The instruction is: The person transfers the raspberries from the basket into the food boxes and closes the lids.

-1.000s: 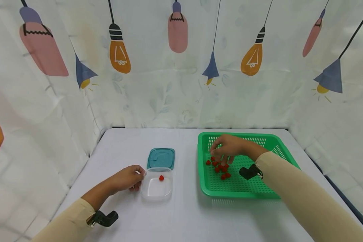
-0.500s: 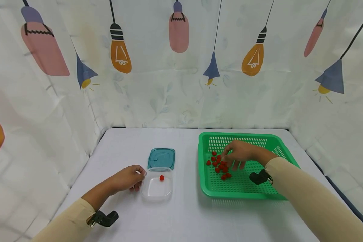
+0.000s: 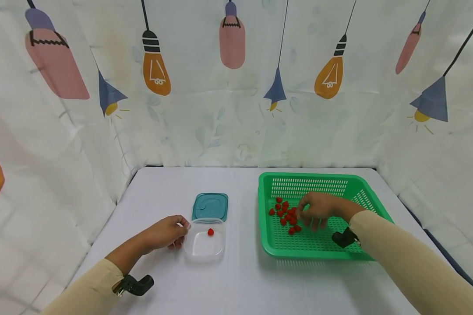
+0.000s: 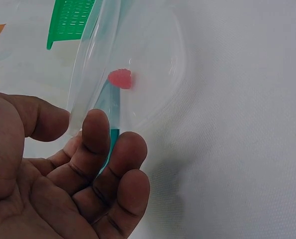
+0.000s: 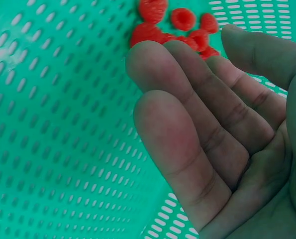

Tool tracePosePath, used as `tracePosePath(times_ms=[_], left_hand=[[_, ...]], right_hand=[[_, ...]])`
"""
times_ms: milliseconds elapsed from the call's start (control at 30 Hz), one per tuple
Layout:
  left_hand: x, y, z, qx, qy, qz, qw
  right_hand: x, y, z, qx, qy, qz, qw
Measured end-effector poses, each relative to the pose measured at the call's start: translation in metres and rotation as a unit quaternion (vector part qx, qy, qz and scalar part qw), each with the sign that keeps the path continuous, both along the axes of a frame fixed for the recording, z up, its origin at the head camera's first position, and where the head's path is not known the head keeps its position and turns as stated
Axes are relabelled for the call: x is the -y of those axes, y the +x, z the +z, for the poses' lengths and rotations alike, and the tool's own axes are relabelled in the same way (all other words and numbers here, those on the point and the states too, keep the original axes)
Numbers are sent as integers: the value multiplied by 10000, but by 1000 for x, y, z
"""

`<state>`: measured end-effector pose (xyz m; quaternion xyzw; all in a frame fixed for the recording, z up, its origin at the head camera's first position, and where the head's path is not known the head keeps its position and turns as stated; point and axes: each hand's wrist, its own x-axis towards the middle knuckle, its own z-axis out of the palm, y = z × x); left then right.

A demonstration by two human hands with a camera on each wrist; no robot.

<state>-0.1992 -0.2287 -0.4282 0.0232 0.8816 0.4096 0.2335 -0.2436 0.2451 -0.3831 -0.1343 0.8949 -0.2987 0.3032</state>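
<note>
In the head view, my left hand (image 3: 167, 232) pinches the left rim of a clear plastic container (image 3: 200, 253) between thumb and forefinger. A single red raspberry (image 4: 120, 78) lies inside the container, close to its far side. My right hand (image 3: 316, 211) is over the green basket (image 3: 266, 238), just to the right of a loose cluster of raspberries (image 3: 289, 217). Seen from the right wrist, the fingers (image 5: 170, 134) are gently bent and the thumb stands apart, with nothing between them. Part of the cluster is hidden behind the fingertips in that view.
Behind the container lies a teal lid (image 3: 210, 205) on the white table (image 3: 240, 280). The basket takes up the right side, its low perforated walls around the fruit. A printed curtain (image 3: 236, 122) closes off the back and both sides.
My right hand has drawn back from the basket's far left, moving right and nearer to me, so more raspberries show. The left hand and the container have stayed put.
</note>
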Motion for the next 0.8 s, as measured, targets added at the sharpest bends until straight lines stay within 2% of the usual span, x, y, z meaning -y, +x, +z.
tracePosePath(times_ms=[333,800], left_hand=[[0,-1,-1,-9,32,-14,10000],[0,1,1,-36,112,-35,9999]], right_hand=[[-2,5,-10,53,126,-56,9999],[6,6,-13,70,391,5,9992]])
